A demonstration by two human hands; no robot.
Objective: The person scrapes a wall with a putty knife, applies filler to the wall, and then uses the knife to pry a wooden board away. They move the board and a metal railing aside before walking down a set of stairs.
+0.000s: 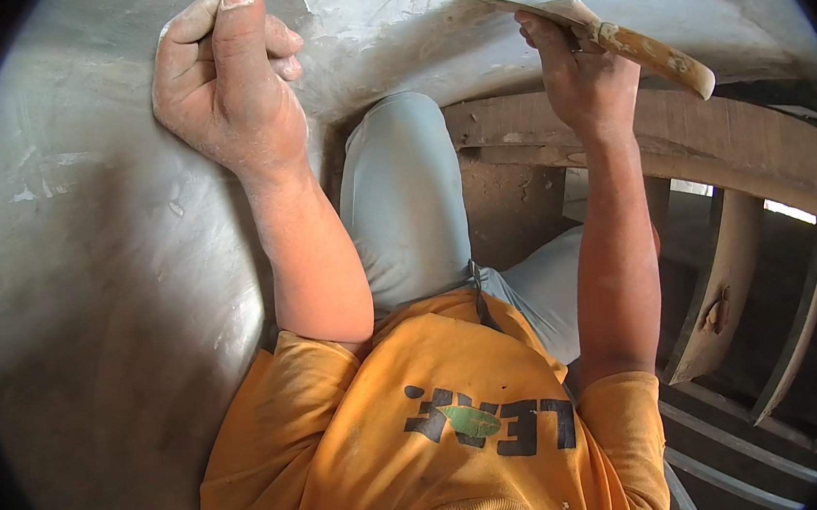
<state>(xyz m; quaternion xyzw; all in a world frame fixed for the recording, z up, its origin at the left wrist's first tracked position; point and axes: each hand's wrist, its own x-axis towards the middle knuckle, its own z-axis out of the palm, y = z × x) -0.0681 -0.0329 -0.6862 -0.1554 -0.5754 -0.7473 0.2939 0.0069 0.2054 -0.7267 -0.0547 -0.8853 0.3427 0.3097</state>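
Scraper with wooden handle is in the right hand, which is closed around it near where blade meets handle. The blade is close to the pale, patchy wall; if they touch, I cannot tell. The left hand is near this same wall, fingers bent inward; if it holds something, I cannot tell.

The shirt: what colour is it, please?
The shirt is orange-yellow, seen best in the head view.
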